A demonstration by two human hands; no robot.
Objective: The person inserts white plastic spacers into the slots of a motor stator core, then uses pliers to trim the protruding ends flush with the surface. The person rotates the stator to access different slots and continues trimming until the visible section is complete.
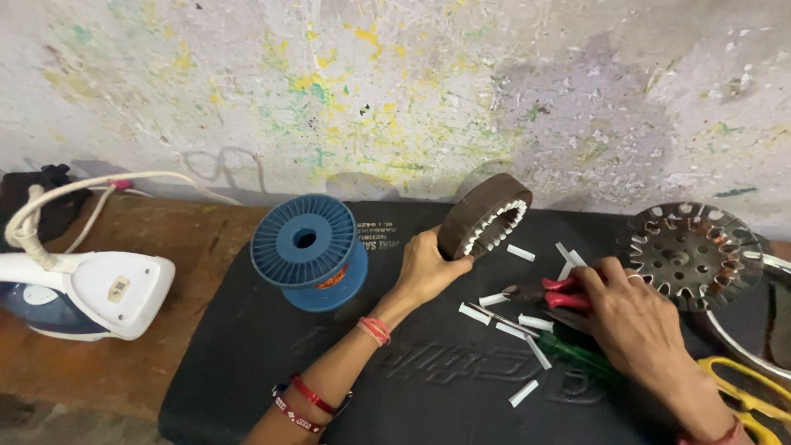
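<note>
My left hand (426, 268) grips a dark ring-shaped motor stator (483, 216) and holds it tilted on edge over the black mat (247, 346); white insulation strips line its inner slots. My right hand (630, 317) rests to the right on red-handled pliers (559, 292) lying on the mat, fingers curled over the handles. Several loose white paper strips (504, 317) lie between the two hands. A green-handled tool (581, 354) lies under my right wrist.
A blue wire spool (309, 247) stands left of my left hand. A white clothes iron (91, 292) with its cord sits on the brown bench at far left. A second stator with copper windings (690, 254) rests at right, yellow scissors (746, 395) below it. A paint-flecked wall runs behind.
</note>
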